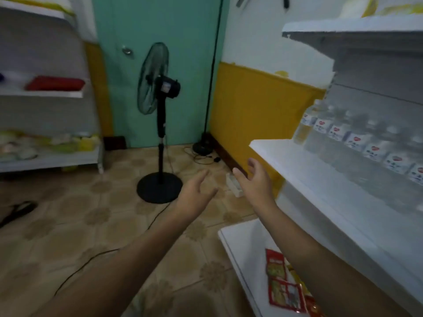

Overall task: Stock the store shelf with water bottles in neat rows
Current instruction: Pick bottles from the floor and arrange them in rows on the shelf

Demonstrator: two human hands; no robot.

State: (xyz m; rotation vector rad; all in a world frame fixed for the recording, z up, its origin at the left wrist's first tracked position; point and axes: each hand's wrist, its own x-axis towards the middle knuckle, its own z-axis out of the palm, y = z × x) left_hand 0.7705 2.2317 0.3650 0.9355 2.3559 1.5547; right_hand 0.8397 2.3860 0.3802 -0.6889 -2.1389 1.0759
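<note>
Water bottles: clear, white-labelled with a red mark, standing upright in a row along the back of the white store shelf. Long axis of each bottle vertical; the row itself runs away to the right and back from the fingers. Position relative to the fingers: up and to the right, well apart, with the bare front strip of the shelf between.

Right hand: nearer of the two to the bottles, held out just beside the shelf's front corner, below its edge. Fingers spread wide and relaxed, holding nothing.

Left hand: further left, over the tiled floor, near the right hand but not touching it. Fingers straight and loose, holding nothing.

Judgement: no bottle is in hand and no loose stock shows within reach, so the coming move is either a reach up and right to square the row, best suited to the right hand, or a turn away to fetch more.

Containers and contents: store shelf holds the bottle row, depth behind it blurred. Lower shelf, below the right forearm, holds red snack packets. Far shelving, left of the fingers across the room, holds pale and yellow goods, too blurred to name.
</note>
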